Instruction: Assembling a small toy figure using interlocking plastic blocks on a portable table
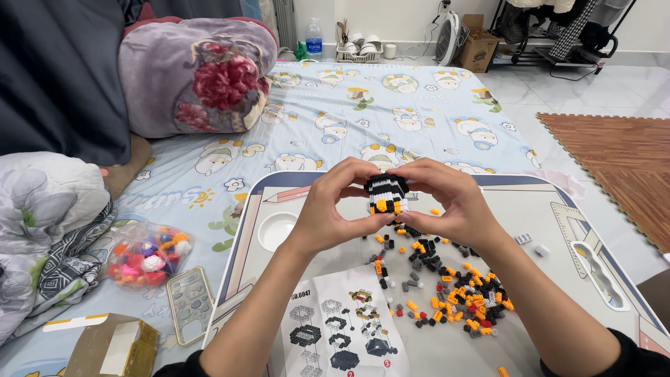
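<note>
We clamp both our left hand [333,209] and right hand [445,202] on the small black, white and orange plastic brick model [386,193]; we judge even, steady fingertip pressure above the loose brick pile [453,290] keeps layers seated.

We have two bare forearms, uncovered from each hand back almost to the elbow. Behind the left hand [333,202] and right hand [447,202], dark black sleeves are pushed up. No rings, watch or bracelets show.
</note>
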